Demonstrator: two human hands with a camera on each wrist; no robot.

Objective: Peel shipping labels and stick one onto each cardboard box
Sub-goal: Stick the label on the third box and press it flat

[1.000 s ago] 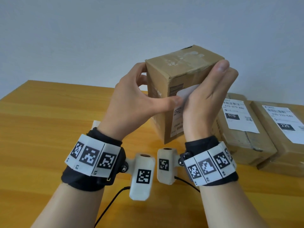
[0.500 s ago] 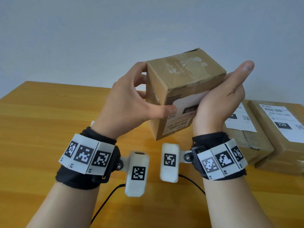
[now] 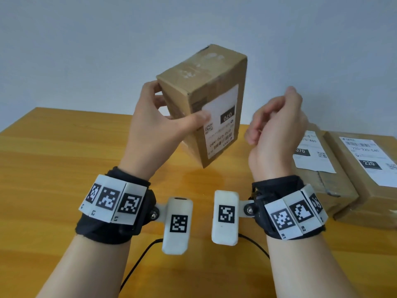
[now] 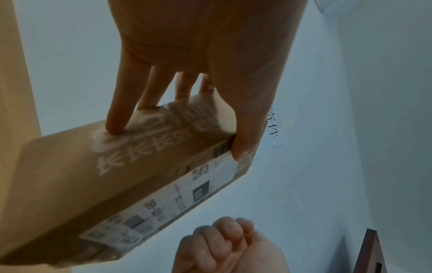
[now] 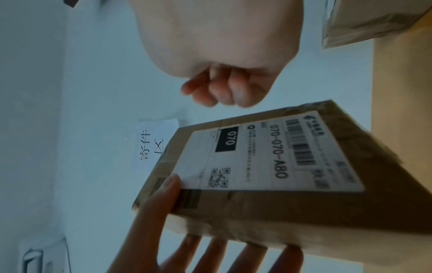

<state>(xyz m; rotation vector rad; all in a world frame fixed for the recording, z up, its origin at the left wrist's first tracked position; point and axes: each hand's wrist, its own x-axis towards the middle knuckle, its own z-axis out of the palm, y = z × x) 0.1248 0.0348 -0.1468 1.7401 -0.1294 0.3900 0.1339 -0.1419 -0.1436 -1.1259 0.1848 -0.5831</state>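
Left hand (image 3: pixel 150 130): fingers clasp the raised box (image 3: pixel 204 69), thumb on its label (image 3: pixel 222 132).
Right hand (image 3: pixel 277 134): fingers curled, empty, beside box.

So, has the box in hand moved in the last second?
Yes: the box has risen and shifted left, away from the two labelled boxes lying on the table.

Spanning the lower half of the frame: a yellow-brown wooden table (image 3: pixel 53 168), grain running left to right. Lying flat on it at the right edge, just beside each other: an inner cardboard box (image 3: pixel 328 186) carrying a 070 label (image 3: pixel 311 155) and an outer cardboard box (image 3: pixel 378 198) carrying a 220 label (image 3: pixel 369 160), both labels facing up.
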